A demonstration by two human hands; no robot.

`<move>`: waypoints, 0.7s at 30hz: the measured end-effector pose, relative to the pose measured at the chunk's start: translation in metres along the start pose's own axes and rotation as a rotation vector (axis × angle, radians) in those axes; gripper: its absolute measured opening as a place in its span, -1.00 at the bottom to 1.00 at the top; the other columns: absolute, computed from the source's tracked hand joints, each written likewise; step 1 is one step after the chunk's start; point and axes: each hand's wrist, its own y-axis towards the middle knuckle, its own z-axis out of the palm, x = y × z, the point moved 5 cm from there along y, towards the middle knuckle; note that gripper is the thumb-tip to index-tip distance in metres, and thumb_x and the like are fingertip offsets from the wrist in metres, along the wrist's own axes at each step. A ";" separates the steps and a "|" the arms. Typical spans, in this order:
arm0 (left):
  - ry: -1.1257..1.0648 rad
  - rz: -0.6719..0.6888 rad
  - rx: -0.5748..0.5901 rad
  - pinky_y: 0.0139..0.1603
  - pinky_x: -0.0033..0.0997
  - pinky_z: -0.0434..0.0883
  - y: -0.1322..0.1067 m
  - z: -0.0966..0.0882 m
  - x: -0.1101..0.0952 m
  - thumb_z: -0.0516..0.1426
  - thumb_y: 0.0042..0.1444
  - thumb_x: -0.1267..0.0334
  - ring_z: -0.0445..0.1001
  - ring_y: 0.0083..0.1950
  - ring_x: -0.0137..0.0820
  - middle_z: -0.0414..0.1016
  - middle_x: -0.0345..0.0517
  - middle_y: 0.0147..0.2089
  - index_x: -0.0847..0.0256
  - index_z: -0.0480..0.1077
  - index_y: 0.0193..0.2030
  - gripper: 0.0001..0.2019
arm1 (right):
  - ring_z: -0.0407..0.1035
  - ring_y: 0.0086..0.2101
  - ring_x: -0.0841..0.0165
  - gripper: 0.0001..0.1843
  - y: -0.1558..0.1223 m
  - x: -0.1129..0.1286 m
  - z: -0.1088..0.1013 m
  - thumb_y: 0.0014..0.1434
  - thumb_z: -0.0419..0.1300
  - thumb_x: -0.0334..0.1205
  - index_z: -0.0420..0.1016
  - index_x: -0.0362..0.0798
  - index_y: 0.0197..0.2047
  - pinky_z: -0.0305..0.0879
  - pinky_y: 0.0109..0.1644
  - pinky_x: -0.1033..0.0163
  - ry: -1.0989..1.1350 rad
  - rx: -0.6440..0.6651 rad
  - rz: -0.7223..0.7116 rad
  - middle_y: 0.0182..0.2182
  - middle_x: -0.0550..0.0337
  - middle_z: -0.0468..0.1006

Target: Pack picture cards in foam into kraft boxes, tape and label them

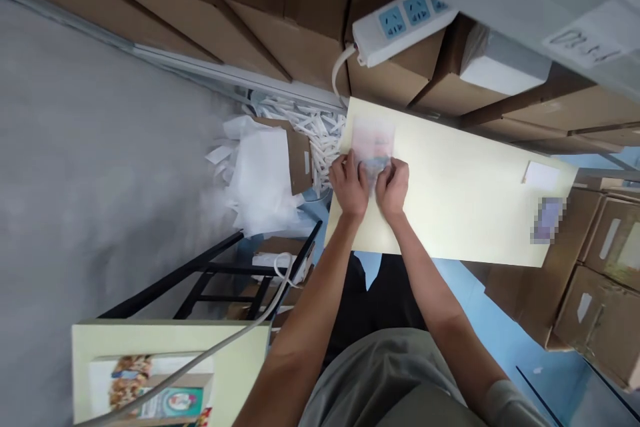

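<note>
My left hand [349, 185] and my right hand [393, 188] sit side by side on a pale yellow table top [465, 193], near its left end. Both have their fingers curled and pinched on the lower edge of a thin clear plastic bag [372, 144] that lies flat on the table. The bag is blurred by motion, and a small greyish item shows inside it between my fingertips.
Cardboard boxes [280, 20] are stacked behind the table, with a white power strip [400, 25] on top. A bin of white paper strips and sheets [280, 160] stands left of the table. More boxes [605, 293] sit at right. A second pale table [170, 367] with packets is at lower left.
</note>
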 end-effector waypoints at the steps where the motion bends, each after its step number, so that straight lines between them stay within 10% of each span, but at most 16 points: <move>1: -0.006 -0.009 0.009 0.58 0.21 0.29 -0.001 0.000 -0.001 -0.02 0.63 -0.12 0.42 0.52 0.13 0.47 0.45 0.38 0.28 0.49 0.44 -0.42 | 0.52 0.13 0.06 -0.62 -0.001 0.002 0.000 0.61 -0.04 -0.12 0.45 -0.02 0.30 0.55 0.31 -0.20 -0.036 -0.008 -0.013 0.08 -0.17 0.58; 21: 0.043 -0.196 0.034 0.49 0.20 0.33 0.007 0.009 -0.010 0.02 0.59 -0.09 0.50 0.42 0.19 0.50 0.51 0.44 0.28 0.52 0.45 -0.41 | 0.40 0.23 -0.08 -0.35 0.013 0.000 0.013 0.51 0.00 -0.24 0.46 -0.02 0.57 0.43 0.36 -0.36 -0.259 0.292 0.108 0.24 -0.31 0.44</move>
